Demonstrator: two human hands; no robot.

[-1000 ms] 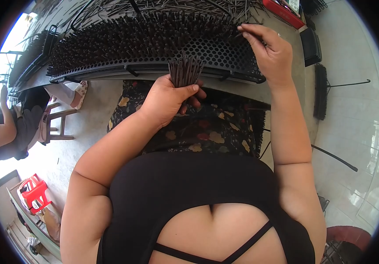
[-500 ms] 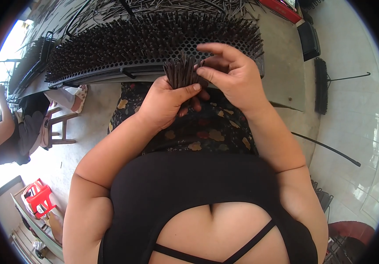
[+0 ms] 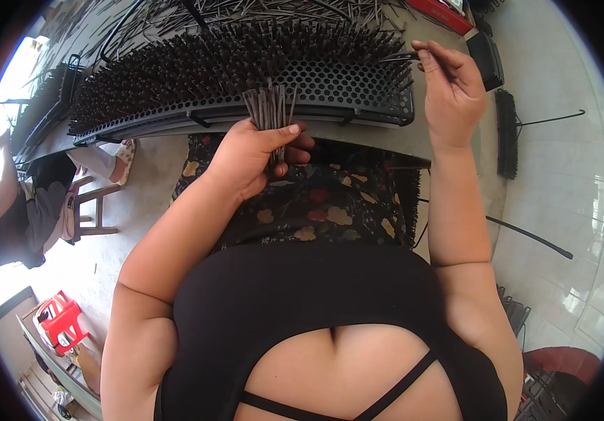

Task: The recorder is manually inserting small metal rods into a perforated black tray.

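Note:
A bundle of thin dark sticks (image 3: 267, 109) stands up out of my left hand (image 3: 246, 160), whose fingers and thumb wrap round it in front of the rack. Beyond it lies a long black perforated rack (image 3: 330, 91), densely filled with upright dark sticks. The holes along its near right part are bare. My right hand (image 3: 454, 98) is at the rack's right end, with thumb and forefinger pinching a thin dark stick (image 3: 401, 57) that points left over the rack. Whether it is one stick or more is hard to tell.
Loose sticks (image 3: 284, 12) lie scattered on the table beyond the rack. A red box (image 3: 442, 15) sits at the far right. Another filled rack (image 3: 48, 98) stands at the left, where another person (image 3: 7, 217) sits. A red stool (image 3: 62, 324) is at lower left.
My right hand has moved away from the bundle, to the right and farther out, carrying a thin stick to the rack's right end. My left hand keeps the bundle and has shifted slightly left.

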